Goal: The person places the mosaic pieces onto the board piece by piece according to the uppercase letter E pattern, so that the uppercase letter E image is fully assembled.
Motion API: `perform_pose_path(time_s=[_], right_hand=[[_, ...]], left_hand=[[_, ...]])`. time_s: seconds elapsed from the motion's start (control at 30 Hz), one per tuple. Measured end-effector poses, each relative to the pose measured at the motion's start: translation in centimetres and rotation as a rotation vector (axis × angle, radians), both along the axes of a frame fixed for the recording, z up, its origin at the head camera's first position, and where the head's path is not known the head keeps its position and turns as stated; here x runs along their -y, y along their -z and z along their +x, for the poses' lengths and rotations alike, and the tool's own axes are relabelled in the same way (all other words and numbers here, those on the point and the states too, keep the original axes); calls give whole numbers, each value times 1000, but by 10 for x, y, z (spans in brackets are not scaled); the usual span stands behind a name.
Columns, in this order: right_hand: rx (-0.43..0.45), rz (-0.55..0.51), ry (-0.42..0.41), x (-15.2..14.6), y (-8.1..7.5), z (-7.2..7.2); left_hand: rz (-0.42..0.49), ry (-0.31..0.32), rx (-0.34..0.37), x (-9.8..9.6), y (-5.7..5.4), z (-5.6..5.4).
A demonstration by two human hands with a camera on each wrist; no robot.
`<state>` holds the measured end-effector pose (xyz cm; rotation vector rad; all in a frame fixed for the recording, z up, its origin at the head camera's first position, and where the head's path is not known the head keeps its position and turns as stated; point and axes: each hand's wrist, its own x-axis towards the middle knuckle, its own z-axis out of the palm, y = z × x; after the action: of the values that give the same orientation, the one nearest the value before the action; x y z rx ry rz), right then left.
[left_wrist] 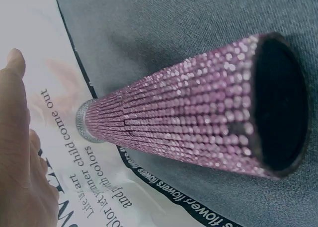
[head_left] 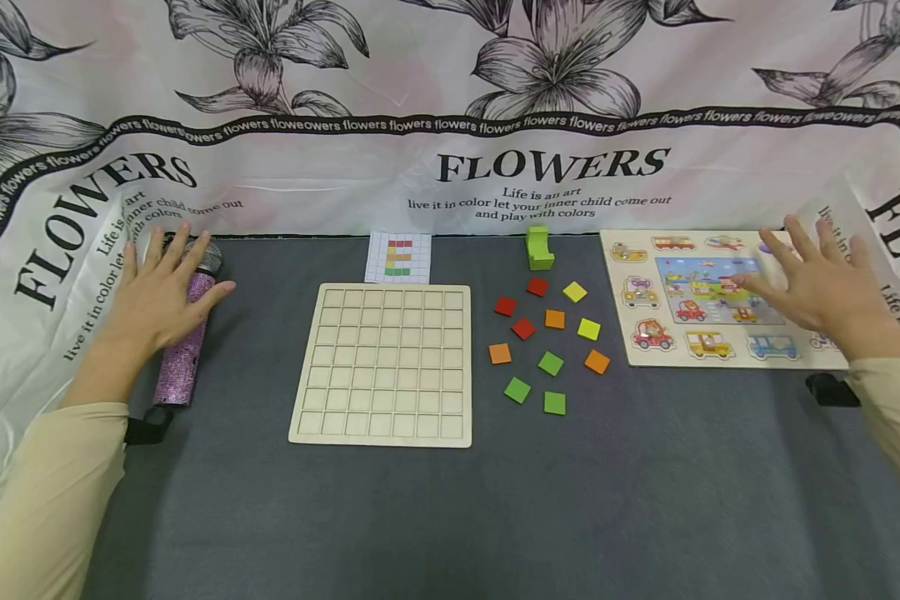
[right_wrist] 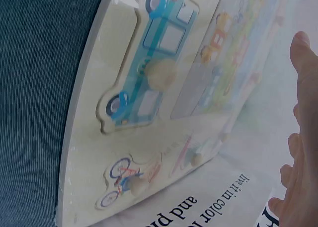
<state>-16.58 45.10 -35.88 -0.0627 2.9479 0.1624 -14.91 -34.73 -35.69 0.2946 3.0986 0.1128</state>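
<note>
My left hand (head_left: 157, 296) is spread over a pink glittery microphone (head_left: 182, 362), fingers straight and holding nothing. In the left wrist view the microphone (left_wrist: 184, 110) lies beside the hand (left_wrist: 22, 157), its dark end toward the camera. Over the right part of a wooden vehicle puzzle (head_left: 645, 287) my right hand (head_left: 825, 287) is spread, also holding nothing. The right wrist view shows the puzzle's blue bus piece (right_wrist: 161, 75) with a round knob, and the hand (right_wrist: 303, 132) at the right edge.
A wooden grid board (head_left: 382, 367) lies mid-table below a pattern card (head_left: 397, 258). Right of it are scattered red, yellow, orange and green square tiles (head_left: 555, 319). A green block (head_left: 539, 250) stands behind them. Flower-printed white sheeting (head_left: 390, 187) covers the back and left.
</note>
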Motion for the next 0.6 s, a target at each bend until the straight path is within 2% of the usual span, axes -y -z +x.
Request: perform_pose_path(time_s=[0.2,0.4,0.6], right_hand=[[-5,-45,24,2,-1,0],[-53,-183,19,9,-4,-2],[-82,-333,23,30,-11,7]], left_hand=[[2,15,4,-2,-4,0],[1,29,6,-2,-9,4],[71,69,4,-16,-7,15]])
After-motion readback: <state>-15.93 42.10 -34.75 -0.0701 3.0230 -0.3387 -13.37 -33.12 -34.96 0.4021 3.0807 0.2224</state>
